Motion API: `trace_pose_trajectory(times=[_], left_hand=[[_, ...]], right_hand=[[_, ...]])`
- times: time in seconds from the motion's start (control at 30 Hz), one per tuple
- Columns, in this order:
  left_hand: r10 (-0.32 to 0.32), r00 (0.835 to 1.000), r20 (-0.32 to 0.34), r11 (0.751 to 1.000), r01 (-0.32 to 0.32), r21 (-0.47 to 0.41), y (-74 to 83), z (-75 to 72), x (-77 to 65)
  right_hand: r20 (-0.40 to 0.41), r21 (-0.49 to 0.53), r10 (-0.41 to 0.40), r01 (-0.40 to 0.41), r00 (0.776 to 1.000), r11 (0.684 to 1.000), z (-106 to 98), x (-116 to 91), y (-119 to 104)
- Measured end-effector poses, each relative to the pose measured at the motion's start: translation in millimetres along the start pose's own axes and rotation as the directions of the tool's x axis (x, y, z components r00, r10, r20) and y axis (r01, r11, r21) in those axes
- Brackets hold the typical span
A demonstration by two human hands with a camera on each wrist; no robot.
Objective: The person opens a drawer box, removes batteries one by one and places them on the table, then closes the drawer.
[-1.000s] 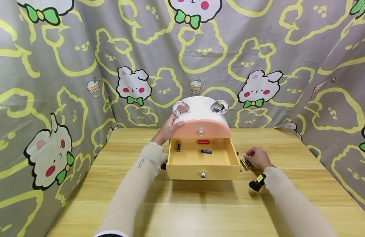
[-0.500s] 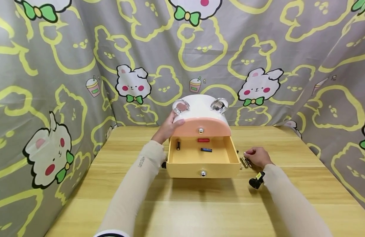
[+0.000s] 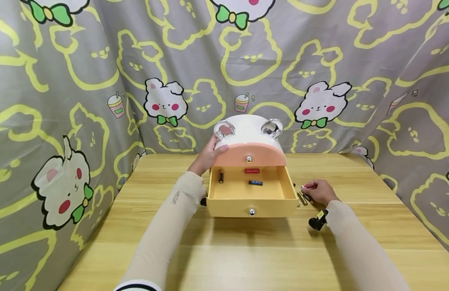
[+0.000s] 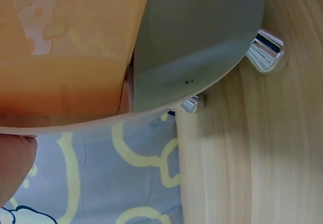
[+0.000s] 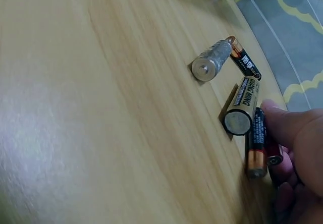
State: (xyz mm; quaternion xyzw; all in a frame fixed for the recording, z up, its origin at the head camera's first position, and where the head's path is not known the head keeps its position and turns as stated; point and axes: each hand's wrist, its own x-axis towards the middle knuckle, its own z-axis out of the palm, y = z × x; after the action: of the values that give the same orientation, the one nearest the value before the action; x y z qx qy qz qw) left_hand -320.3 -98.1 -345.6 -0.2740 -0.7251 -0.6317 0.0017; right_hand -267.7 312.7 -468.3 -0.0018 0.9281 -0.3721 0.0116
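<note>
My left hand (image 3: 206, 157) grips the left side of a small white drawer cabinet (image 3: 246, 127), thumb lying along the edge of its peach upper front. The yellow lower drawer (image 3: 229, 208) is pulled out. Inside lie a black battery (image 3: 221, 176), a red battery (image 3: 251, 171) and a blue battery (image 3: 255, 183). Right of the drawer, my right hand (image 3: 320, 192) pinches a dark red battery (image 5: 274, 153), mostly hidden by the fingers. Close beside it on the table are a black-and-copper battery (image 5: 257, 143), a gold battery (image 5: 242, 105), a silver battery (image 5: 212, 61) and another black-and-copper battery (image 5: 245, 58).
The cabinet stands on short silver feet (image 4: 265, 52) on a wooden table (image 3: 246, 258). Two silver ears (image 3: 272, 128) stick up from its top, and round knobs (image 3: 251, 211) project from both fronts. A patterned grey curtain (image 3: 202, 48) closes off the back and sides.
</note>
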Motion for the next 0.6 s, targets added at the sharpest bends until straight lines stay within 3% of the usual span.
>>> trace_pose_trajectory(times=[0.4,0.6], left_hand=[[0.012,1.0,0.001,1.0,-0.012,-0.023,0.1,2.4,2.2],[0.008,1.0,-0.005,0.999,-0.008,-0.032,1.5,1.9,0.0]], right_hand=[[0.014,0.017,0.007,-0.008,1.0,1.0,-6.9,1.2,2.7],[0.024,0.098,0.08,-0.083,0.996,0.992,-1.6,-1.0,0.8]])
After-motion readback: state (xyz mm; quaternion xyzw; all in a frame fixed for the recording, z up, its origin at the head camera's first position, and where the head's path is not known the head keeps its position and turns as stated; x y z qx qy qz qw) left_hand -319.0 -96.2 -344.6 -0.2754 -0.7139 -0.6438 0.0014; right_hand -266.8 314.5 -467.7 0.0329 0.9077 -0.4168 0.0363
